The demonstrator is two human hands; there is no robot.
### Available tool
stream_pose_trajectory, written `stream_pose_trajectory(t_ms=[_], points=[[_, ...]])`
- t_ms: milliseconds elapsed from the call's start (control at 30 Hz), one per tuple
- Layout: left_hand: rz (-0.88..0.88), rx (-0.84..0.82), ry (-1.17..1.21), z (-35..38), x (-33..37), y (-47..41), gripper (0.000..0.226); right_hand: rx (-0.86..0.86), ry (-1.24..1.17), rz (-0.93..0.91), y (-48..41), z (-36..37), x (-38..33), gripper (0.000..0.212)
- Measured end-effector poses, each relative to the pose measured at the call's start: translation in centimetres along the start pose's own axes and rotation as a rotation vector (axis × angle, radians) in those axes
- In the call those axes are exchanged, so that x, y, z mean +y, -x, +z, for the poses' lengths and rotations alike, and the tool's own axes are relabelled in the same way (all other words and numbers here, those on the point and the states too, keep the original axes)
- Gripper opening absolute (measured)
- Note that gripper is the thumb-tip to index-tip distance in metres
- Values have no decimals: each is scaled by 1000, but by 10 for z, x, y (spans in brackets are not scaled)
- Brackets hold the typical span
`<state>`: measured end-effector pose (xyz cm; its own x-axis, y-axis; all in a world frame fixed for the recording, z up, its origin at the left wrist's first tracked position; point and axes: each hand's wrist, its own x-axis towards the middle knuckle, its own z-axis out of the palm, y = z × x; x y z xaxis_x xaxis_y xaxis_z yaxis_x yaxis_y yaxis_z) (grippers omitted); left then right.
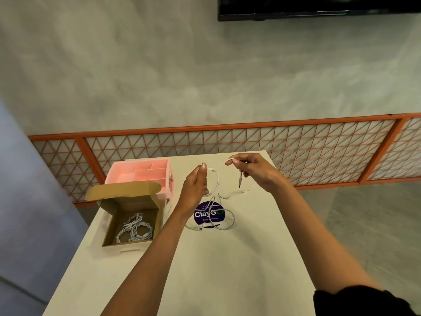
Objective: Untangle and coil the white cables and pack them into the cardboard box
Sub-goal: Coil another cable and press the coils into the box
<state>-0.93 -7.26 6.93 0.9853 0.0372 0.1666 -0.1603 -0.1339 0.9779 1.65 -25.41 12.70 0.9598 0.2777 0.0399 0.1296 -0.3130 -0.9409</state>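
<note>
Hovering above the table [205, 270], left hand [196, 185] and right hand [252, 169], fingers [203, 166] pinching one white cable [216, 179].

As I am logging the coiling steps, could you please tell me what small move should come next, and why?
Probably wind one more turn: the left hand holds a loop of cable, the right hand pinches its slack, so carrying that round onto the loop seems next.

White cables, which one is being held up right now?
The cable looped between both hands: the left hand grips its coil, the right hand pinches the strand. The others lie coiled in the cardboard box or loose across the purple sticker.
</note>
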Motion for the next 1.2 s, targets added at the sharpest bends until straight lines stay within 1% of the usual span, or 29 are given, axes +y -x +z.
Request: stream_pose_trajectory(t_ms=[100, 200, 267, 400, 500, 567, 700, 800, 967, 1067, 1200], points=[[32, -2, -57, 0, -2, 0, 33, 51, -18, 19, -1, 3, 7, 20], [74, -5, -86, -1, -2, 0, 29, 55, -48, 9, -4, 3, 9, 20], [89, -18, -64, 0, -2, -1, 28, 78, -140, 7, -6, 5, 11, 19], [61, -52, 15, 4, -1, 2, 26, 130, -334, 14, -12, 9, 19, 18], [82, -64, -9, 6, 1, 3, 14, 147, -424, 28, -14, 11, 24, 18], [104, -67, -2, 7, 1, 4, 9, 159, -452, 39, -15, 13, 28, 18], [98, -14, 1, 9, 3, 3, 2, 201, -515, 39, -14, 21, 33, 20], [133, -7, -46, 9, 4, 2, 5, 207, -554, 51, -12, 27, 36, 23], [155, 13, -103, 7, 1, 2, 10, 221, -538, 82, -12, 31, 42, 24], [151, 17, -104, 7, 0, 2, 13, 183, -544, 104, -12, 36, 42, 25], [132, 30, -108, 7, 0, 1, 12, 112, -594, 133, -10, 39, 41, 25]])
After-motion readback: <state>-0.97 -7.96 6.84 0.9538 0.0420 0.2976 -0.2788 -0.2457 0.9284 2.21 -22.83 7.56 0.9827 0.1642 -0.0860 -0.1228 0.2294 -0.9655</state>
